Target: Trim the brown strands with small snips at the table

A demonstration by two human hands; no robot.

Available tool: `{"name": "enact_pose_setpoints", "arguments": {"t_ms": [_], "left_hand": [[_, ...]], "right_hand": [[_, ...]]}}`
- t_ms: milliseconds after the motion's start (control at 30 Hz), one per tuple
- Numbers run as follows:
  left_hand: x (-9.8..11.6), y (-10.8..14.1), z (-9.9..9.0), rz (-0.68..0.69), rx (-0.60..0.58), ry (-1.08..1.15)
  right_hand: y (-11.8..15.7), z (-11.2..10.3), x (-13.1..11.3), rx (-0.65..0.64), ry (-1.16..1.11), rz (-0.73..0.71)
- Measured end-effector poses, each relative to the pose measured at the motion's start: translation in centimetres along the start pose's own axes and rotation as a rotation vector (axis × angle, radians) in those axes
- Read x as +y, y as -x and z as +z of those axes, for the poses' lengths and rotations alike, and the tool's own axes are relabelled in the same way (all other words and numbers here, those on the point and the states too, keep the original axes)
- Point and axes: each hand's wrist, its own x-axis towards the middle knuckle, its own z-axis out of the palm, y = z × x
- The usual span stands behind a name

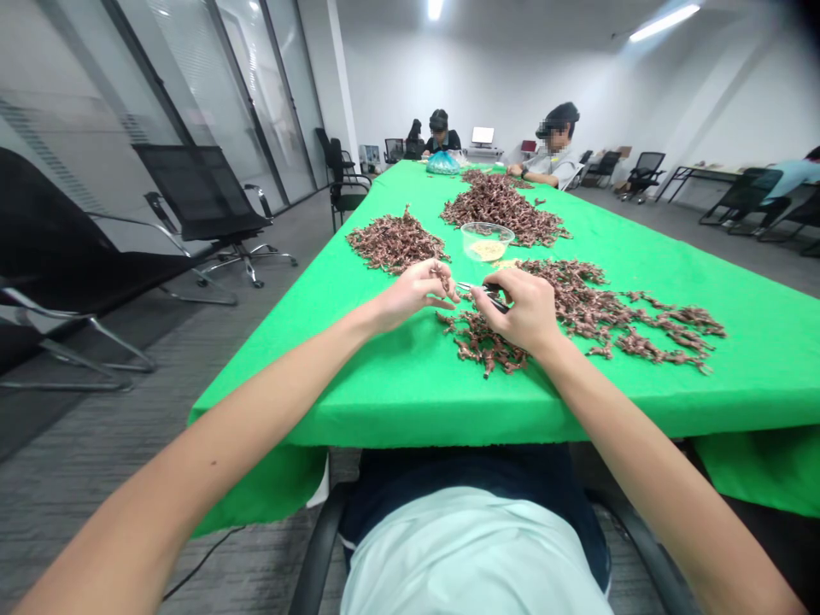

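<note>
My left hand pinches a small brown dried sprig between its fingertips. My right hand grips a pair of dark metal tweezers, whose tips point toward the left hand. Both hands hover just above a low heap of brown dried sprigs on a green cloth-covered table. Larger heaps lie to the right, left and far side. Just beyond my hands stands a clear plastic bowl holding pale yellow granules.
Two co-workers sit at the table's far end near a blue plastic bag. Black office chairs stand along the glass wall at left. Another person works at a desk at right. My lap lies below the table's near edge.
</note>
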Motion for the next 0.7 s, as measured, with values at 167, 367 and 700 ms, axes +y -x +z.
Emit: {"name": "enact_pose_setpoints", "arguments": {"t_ms": [167,367,700], "left_hand": [[0.2,0.0,-0.7,-0.090,-0.004,-0.186],[3.3,0.7,-4.9,-0.277,-0.179,-0.618],[5.9,-7.7,-10.7,0.146,0.599,-1.034]], "right_hand": [[-0.1,-0.1,0.0,0.015,0.007,0.020],[-0.2,-0.1,0.2,0.085,0.002,0.137],[-0.4,-0.1,0.2,0.040,-0.039,0.187]]}}
